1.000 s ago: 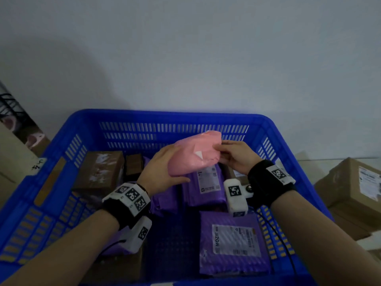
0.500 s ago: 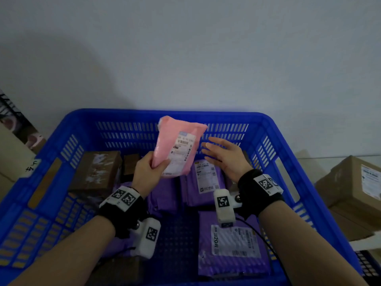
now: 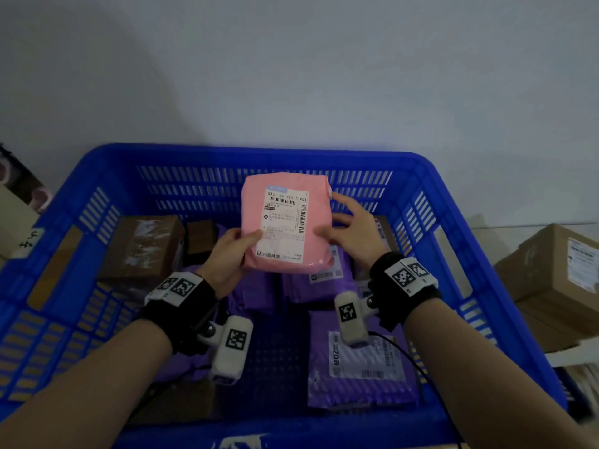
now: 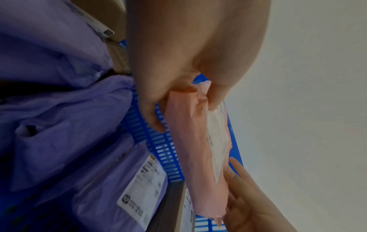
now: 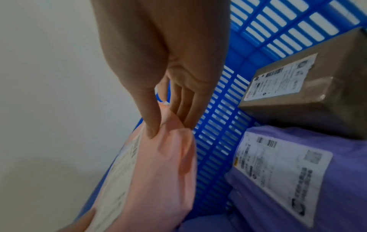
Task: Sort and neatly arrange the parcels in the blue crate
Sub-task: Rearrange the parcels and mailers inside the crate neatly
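Note:
A pink parcel (image 3: 285, 222) with a white shipping label facing me is held upright above the middle of the blue crate (image 3: 97, 176). My left hand (image 3: 231, 251) grips its lower left edge, thumb on the label side (image 4: 198, 100). My right hand (image 3: 350, 228) holds its right edge, thumb in front and fingers behind (image 5: 168, 119). Below them lie several purple mailer bags (image 3: 359, 361) with labels up. A brown carton (image 3: 142, 247) sits at the crate's back left, a smaller one (image 3: 199, 236) beside it.
A labelled carton (image 5: 301, 87) stands in the crate's back right corner. Outside the crate, brown boxes (image 3: 557, 273) are stacked on the right and other cartons (image 3: 16, 215) on the left. A plain wall rises behind. The crate floor (image 3: 272, 358) shows bare near the front middle.
The pink parcel has been turned from label-down to upright with its label facing me. My right hand let go halfway through and now holds the right edge again.

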Available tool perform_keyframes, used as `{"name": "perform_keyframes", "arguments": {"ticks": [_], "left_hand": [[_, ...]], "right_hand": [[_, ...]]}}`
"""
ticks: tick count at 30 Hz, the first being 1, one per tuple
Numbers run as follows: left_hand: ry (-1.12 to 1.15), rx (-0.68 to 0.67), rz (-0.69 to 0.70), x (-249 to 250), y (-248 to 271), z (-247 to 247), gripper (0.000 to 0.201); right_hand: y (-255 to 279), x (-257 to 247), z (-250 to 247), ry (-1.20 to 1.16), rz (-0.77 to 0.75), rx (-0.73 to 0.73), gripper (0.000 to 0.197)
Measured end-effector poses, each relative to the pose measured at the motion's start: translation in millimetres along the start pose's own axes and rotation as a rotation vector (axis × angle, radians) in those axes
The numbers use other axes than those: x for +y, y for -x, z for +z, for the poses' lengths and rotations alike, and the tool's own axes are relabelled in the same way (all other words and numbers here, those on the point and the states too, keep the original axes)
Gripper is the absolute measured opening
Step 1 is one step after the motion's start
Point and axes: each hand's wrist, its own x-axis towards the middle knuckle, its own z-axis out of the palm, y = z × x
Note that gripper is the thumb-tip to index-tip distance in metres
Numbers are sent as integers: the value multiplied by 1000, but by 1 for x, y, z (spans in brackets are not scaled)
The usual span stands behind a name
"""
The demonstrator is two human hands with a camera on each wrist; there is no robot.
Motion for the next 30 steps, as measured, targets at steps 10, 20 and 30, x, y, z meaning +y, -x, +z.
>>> {"name": "perform_keyframes", "arguments": {"ticks": [10,20,30], "left_hand": [[-441,111,-45,-39,-25,15,18],[-476,98,-148,-67,-51,40,45],[-544,46,-134,-66,-71,54,49]], "right_hand": [[-6,52,-5,289,71,60,73],[-10,79,-11,867,105,-50,75],[-18,99,-14,1109,-1,-187,80]]}}
